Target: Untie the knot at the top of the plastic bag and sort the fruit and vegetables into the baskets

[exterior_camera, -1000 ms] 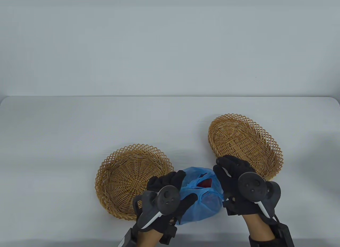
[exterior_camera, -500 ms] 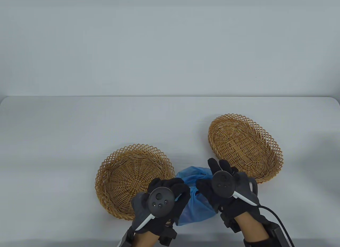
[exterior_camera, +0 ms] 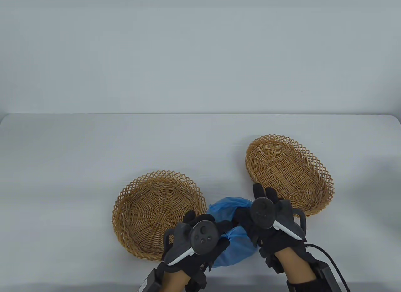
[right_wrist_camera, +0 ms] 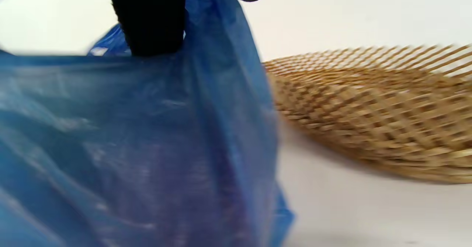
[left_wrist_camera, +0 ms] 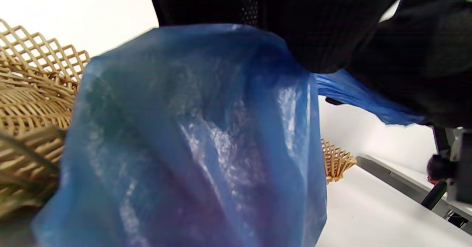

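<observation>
A blue plastic bag (exterior_camera: 235,241) sits on the table between two wicker baskets. My left hand (exterior_camera: 216,230) grips the bag's top from the left, and my right hand (exterior_camera: 247,219) grips it from the right, so the two meet over the bag's middle. In the left wrist view the bag (left_wrist_camera: 191,140) fills the frame, with dark shapes showing through it, and a stretched strip of plastic (left_wrist_camera: 354,96) runs to the other glove. In the right wrist view a black finger (right_wrist_camera: 151,22) presses into the bag's top edge (right_wrist_camera: 206,48). The knot itself is hidden under the hands.
An empty wicker basket (exterior_camera: 125,210) touches the bag's left side. A second empty basket (exterior_camera: 316,166) lies to the back right, with its near rim beside my right hand. The table's front edge runs just below the hands.
My right hand has moved left from beside the bag onto its top. The bag's opening and the red item seen inside it are now covered. My left hand has shifted slightly right.
</observation>
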`<state>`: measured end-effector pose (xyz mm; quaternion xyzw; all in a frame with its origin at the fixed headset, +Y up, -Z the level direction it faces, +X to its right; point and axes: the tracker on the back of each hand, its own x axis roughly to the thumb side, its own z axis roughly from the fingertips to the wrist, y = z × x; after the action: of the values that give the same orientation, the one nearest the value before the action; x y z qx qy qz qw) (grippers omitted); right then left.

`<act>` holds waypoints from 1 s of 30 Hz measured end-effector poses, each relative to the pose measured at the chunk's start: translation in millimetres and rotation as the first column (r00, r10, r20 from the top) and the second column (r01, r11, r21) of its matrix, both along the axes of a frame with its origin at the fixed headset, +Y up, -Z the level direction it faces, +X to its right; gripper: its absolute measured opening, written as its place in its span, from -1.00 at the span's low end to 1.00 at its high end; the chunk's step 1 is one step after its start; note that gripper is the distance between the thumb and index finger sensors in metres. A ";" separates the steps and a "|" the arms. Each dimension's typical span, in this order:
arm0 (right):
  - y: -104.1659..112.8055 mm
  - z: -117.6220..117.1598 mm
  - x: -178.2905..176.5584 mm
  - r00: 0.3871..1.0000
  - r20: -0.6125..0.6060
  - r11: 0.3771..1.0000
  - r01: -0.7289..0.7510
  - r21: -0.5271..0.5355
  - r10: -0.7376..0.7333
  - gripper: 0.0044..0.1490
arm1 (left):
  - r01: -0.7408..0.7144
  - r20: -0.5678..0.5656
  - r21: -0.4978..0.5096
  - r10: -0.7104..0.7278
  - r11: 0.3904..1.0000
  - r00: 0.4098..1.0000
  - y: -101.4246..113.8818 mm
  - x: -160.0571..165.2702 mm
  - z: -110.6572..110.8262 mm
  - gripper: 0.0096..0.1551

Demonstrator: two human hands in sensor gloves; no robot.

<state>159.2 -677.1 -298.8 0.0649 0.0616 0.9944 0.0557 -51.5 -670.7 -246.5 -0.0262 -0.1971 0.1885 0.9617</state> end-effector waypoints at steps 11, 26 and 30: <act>-2.3 -5.4 8.3 0.988 0.136 0.996 -0.081 0.037 0.075 -0.20 | 0.012 -0.121 0.055 -0.005 0.998 0.993 4.3 -10.0 -2.1 -0.36; 0.4 -3.6 -8.1 0.985 0.083 0.975 -0.160 0.156 0.149 0.02 | -0.014 0.110 -0.040 0.018 0.999 0.994 -0.8 1.4 1.5 -0.37; -0.6 -3.1 -11.7 0.981 0.050 0.978 -0.191 0.082 0.187 0.13 | 0.070 -0.011 0.050 -0.070 0.996 0.998 2.5 0.6 1.4 -0.33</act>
<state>147.5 -677.7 -301.9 0.0400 0.0234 0.9981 -0.0406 -50.9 -668.3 -245.0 -0.0079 -0.1961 0.1499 0.9690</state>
